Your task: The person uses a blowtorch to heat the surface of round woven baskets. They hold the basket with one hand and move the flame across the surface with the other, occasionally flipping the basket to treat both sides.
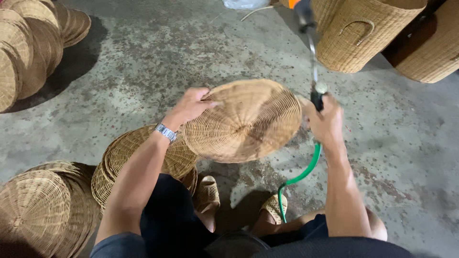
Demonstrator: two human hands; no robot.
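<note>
My left grip is clamped on the upper left rim of a round woven tray, holding it tilted with its ribbed underside facing me, while my right grip is clenched around the black handle of a long-nozzled spray wand that rises up and away from my fist. A green hose runs from the bottom of that handle down to the concrete floor between my sandalled feet. The floor to my right and straight ahead is open, stained but bare, giving room to swing the wand. To my left it is tighter: a stack of woven trays sits just under my left forearm, another pile of woven lids lies beside it, and more woven pieces are heaped at the far left. Tall wicker baskets stand ahead on the right, close to the wand's far end. The held tray hangs between my two fists, its right edge just beside my right knuckles.
</note>
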